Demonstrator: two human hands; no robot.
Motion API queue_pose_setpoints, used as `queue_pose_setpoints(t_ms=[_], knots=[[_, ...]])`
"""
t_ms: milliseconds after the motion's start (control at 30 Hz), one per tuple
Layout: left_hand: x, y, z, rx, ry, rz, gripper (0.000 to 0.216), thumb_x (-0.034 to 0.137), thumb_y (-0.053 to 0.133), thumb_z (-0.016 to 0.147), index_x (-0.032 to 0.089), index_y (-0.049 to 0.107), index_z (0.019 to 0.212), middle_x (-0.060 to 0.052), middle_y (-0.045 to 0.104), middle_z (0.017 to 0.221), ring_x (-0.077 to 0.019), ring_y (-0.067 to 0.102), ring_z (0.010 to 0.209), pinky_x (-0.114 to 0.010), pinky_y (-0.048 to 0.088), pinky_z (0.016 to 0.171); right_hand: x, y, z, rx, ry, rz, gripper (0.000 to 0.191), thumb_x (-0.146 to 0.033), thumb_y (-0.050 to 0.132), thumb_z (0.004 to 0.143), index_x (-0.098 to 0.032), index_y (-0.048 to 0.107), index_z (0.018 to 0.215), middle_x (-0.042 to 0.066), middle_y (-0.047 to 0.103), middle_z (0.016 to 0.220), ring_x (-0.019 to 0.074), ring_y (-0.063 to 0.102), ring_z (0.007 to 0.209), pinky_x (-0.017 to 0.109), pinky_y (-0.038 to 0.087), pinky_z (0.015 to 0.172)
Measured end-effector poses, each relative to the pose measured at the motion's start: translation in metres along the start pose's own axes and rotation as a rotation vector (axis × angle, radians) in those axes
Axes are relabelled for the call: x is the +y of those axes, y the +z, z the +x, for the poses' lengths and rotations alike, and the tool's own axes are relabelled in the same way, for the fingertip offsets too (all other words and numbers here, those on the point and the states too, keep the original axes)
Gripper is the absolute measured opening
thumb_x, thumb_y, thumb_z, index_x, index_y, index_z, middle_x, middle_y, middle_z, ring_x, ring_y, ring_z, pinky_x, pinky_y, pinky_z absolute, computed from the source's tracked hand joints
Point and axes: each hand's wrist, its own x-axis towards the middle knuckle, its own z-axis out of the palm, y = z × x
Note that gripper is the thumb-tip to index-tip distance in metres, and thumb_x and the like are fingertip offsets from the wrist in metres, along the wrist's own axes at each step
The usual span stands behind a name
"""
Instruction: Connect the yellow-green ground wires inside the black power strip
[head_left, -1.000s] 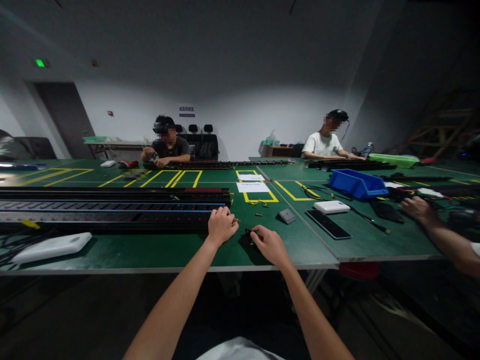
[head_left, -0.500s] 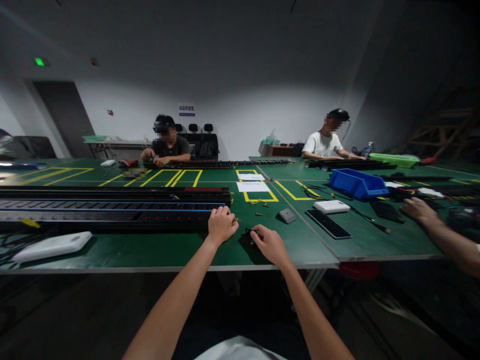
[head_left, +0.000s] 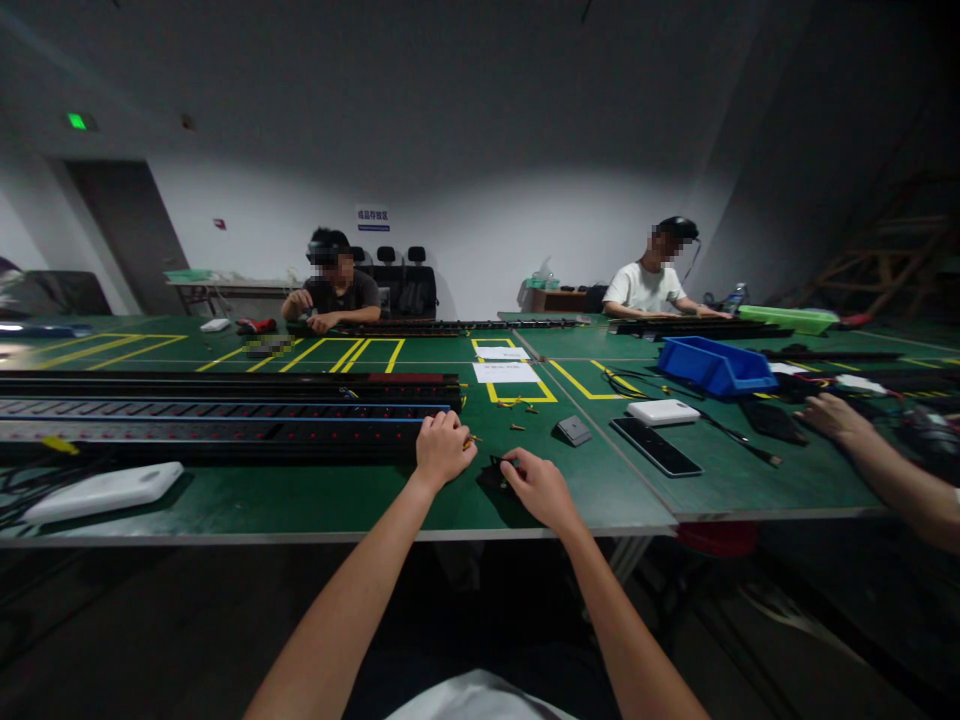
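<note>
Left hand (head_left: 444, 448) is resting at the right end of the rail (head_left: 360, 437), knuckles up, fingers bent; yellow bits (head_left: 472, 441) are showing just beside the fingertips. Cannot tell whether those fingers are gripping the rail, the bits or nothing, since the hand is hiding the contact. Right hand (head_left: 538, 485) is lying apart from the left, thumb and index sitting at a black part (head_left: 491, 476) on the green surface (head_left: 405, 505), between the two hands. They're looking like they're touching it; cannot tell if it's a firm pinch.

Risks: the black part is sitting dark in shadow, so fingers could be catching its edge badly and letting it slip or skid. If the bits are attached to the rail, a careless left-hand pull could be bending or loosening them. A loose pin (head_left: 517, 427) is lying beyond the hands; a knock could be sending it rolling out of reach. The grey box (head_left: 574, 431) and phone (head_left: 657, 447) are sitting to the right, where a wide swing could be bumping them. A co-worker's hand (head_left: 836, 420) is resting further right, near a cable (head_left: 739, 435); a tug there could be dragging things.
</note>
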Motion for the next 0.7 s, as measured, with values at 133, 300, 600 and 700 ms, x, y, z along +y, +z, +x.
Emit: queue_pose_setpoints(t_ms=[133, 300, 600, 700], knots=[[-0.0001, -0.0007, 0.0001, 0.000, 0.001, 0.001, 0.018, 0.034, 0.062, 0.087, 0.020, 0.073, 0.081, -0.009, 0.061, 0.097, -0.0257, 0.053, 0.096, -0.042, 0.037, 0.080, -0.0003, -0.0009, -0.0004, 0.002, -0.005, -0.003, 0.025, -0.039, 0.050, 0.095, -0.025, 0.072, 0.095, 0.001, 0.071, 0.067, 0.0202, 0.064, 0.062, 0.027, 0.033, 0.057], [0.0001, -0.0004, 0.0001, 0.002, 0.004, 0.005, 0.018, 0.034, 0.062, 0.087, 0.020, 0.073, 0.081, -0.009, 0.062, 0.097, -0.0256, 0.053, 0.096, -0.042, 0.036, 0.080, 0.0013, 0.0002, 0.0000, 0.008, -0.004, -0.004, 0.025, -0.038, 0.050, 0.095, -0.025, 0.072, 0.095, 0.001, 0.071, 0.068, 0.0203, 0.065, 0.065, 0.027, 0.034, 0.059], [-0.0001, 0.0020, 0.0007, 0.007, 0.000, 0.021, 0.019, 0.035, 0.062, 0.087, 0.020, 0.073, 0.081, -0.009, 0.062, 0.096, -0.0257, 0.053, 0.095, -0.043, 0.036, 0.080, 0.0038, 0.0020, 0.0008, 0.008, -0.012, -0.005, 0.026, -0.039, 0.050, 0.095, -0.025, 0.072, 0.097, 0.001, 0.070, 0.067, 0.0202, 0.064, 0.062, 0.027, 0.033, 0.058], [-0.0002, 0.0018, 0.0008, 0.008, 0.001, 0.022, 0.019, 0.035, 0.062, 0.087, 0.020, 0.073, 0.081, -0.009, 0.062, 0.096, -0.0257, 0.053, 0.095, -0.042, 0.036, 0.080, 0.0037, 0.0019, 0.0008, 0.010, -0.011, -0.007, 0.026, -0.039, 0.050, 0.095, -0.025, 0.072, 0.098, 0.001, 0.071, 0.067, 0.0207, 0.065, 0.064, 0.027, 0.034, 0.059]])
